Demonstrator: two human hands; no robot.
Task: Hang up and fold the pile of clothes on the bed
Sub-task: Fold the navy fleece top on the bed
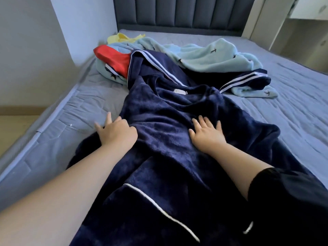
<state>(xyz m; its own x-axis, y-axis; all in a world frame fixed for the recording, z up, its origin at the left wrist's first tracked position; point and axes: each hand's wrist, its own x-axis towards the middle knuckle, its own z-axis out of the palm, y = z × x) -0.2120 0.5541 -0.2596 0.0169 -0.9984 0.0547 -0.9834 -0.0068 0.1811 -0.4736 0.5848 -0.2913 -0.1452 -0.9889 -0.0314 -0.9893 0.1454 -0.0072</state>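
Fingers on the right hand are spread flat on the navy robe. The left hand is splayed too, at the robe's edge on the bed. More clothes are heaped just behind.

The navy robe runs off the frame at 6 o'clock, and its white label is too small to read. The yellow garment, at 11 o'clock, lies mostly hidden behind the pale blue fleece, itself partly under the robe. The headboard is cut off at 12 o'clock.
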